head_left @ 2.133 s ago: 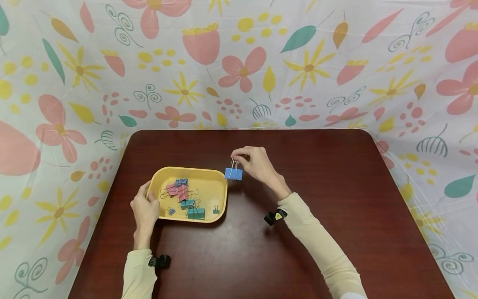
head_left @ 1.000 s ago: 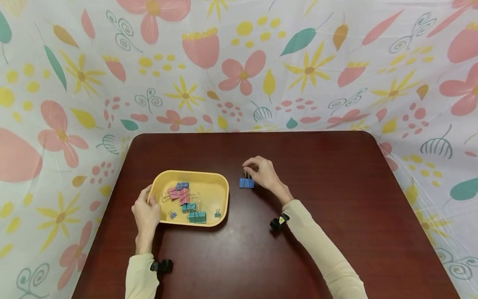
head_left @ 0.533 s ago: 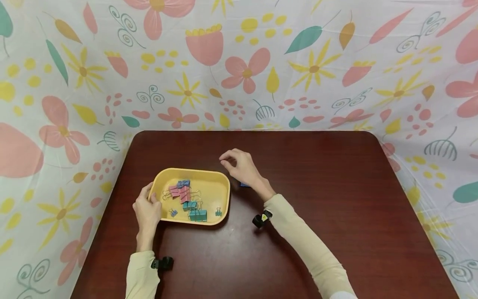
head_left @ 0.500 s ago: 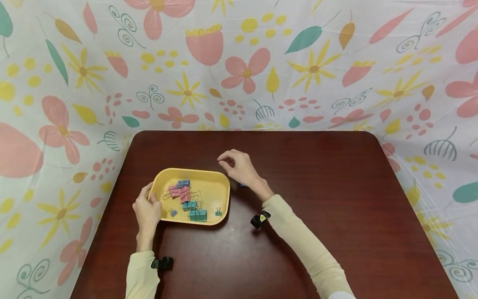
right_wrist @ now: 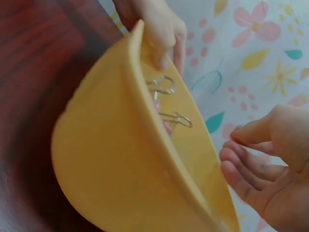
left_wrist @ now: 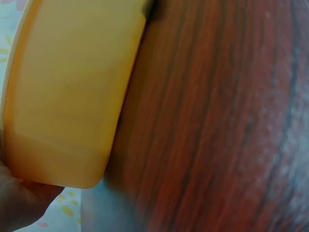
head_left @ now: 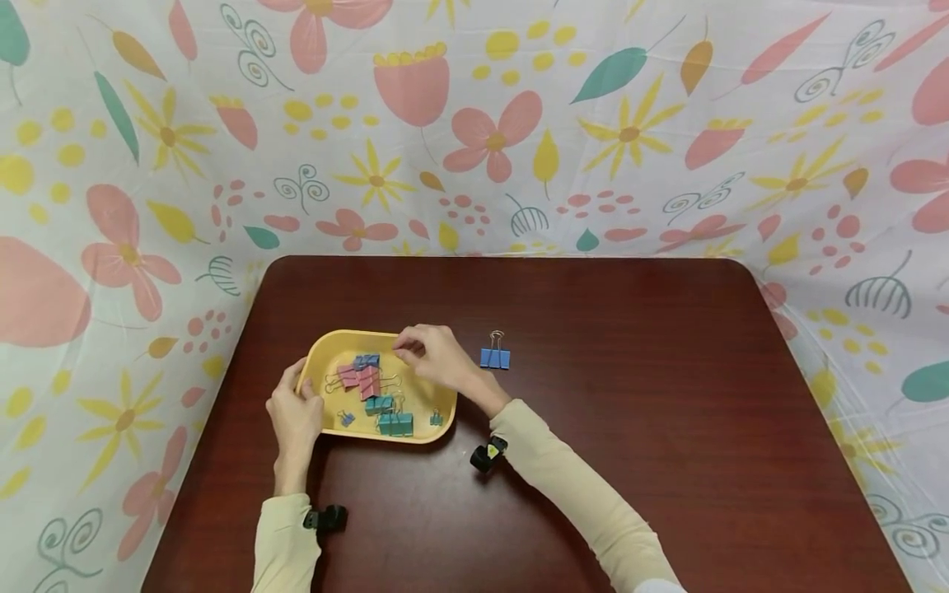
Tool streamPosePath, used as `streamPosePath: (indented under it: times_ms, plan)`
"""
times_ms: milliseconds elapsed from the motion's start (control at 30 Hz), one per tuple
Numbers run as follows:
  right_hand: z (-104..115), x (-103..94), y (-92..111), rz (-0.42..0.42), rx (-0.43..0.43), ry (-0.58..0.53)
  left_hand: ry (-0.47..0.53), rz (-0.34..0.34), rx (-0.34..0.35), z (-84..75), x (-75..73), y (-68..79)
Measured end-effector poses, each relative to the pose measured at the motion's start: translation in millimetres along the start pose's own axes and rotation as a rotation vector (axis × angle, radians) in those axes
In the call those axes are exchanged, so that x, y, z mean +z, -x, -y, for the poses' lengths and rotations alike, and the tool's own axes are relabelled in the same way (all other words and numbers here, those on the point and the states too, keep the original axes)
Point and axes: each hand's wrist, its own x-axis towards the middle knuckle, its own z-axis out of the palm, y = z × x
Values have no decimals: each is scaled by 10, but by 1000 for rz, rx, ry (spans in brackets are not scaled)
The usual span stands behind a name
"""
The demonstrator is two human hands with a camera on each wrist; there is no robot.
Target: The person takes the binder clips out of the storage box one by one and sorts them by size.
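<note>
My left hand [head_left: 295, 413] grips the left end of a yellow tray [head_left: 449, 387], thumb over its rim. Inside the tray lie pink binder clips [head_left: 368, 382], a blue binder clip [head_left: 366, 361], teal binder clips [head_left: 396, 424], a tiny blue clip [head_left: 345, 418] and a tiny teal clip [head_left: 436, 417]. Over the tray's right part hovers my right hand [head_left: 437, 356], fingers loosely bent with nothing between them. In the right wrist view its fingertips [right_wrist: 231, 154] are apart from the tray wall. A large blue binder clip [head_left: 495, 358] lies on the table right of the tray.
The dark wood table [head_left: 630, 395] extends to the right and in front of the tray. A floral cloth [head_left: 489, 107] hangs behind it and at both sides. Each wrist wears a black camera strap.
My right hand carried the large blue binder clip right, let it go on the table, then moved left over the tray. My left hand has stayed at the tray's end.
</note>
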Motion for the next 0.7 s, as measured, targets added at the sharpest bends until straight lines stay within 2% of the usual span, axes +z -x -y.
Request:
streamPosePath:
  times_ms: [200,433,700]
  plan:
    - [43,177,56,94,0,48,-4,10,-19,-2,-11,16]
    - [102,403,123,255,-2,21,-13,7,-28,34,-8,49]
    - [132,506,118,193,-16,75,-14,-6,-24,16,11,14]
